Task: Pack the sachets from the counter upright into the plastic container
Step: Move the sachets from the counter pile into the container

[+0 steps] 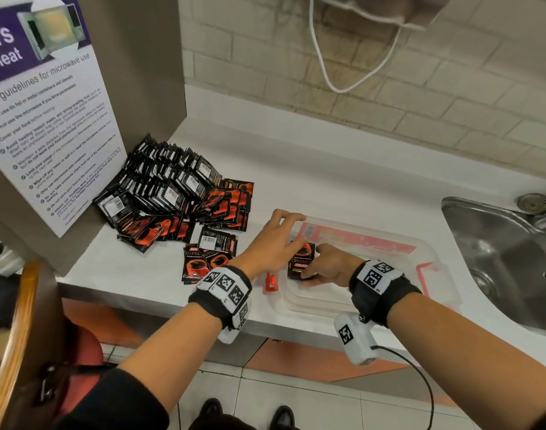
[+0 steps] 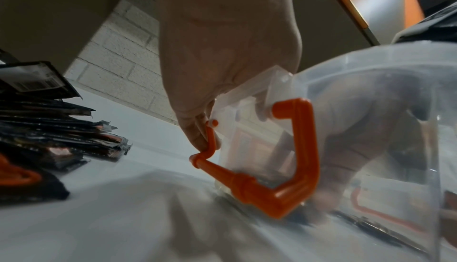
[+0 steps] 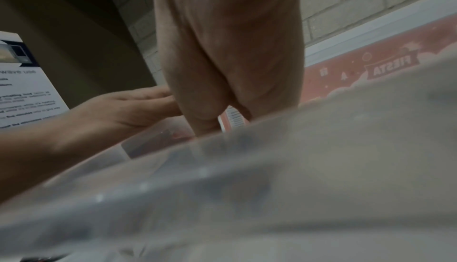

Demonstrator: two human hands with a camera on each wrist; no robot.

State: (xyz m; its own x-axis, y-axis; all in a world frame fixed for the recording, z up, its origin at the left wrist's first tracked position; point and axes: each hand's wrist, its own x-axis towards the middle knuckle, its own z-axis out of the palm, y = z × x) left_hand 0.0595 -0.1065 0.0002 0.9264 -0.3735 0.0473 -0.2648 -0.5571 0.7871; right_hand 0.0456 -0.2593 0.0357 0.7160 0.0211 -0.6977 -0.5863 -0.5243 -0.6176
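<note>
A clear plastic container with orange latches sits on the white counter near its front edge. Inside its left end, my right hand pinches a black-and-red sachet, held upright on its edge. My left hand rests on the container's left rim with fingers straight and spread. The left wrist view shows that left hand on the rim above the latch. A large pile of sachets lies to the left, with two loose ones nearer.
A steel sink lies right of the container. A cabinet side with a microwave poster stands behind the pile. A white cable hangs on the brick wall. A wooden chair is at lower left.
</note>
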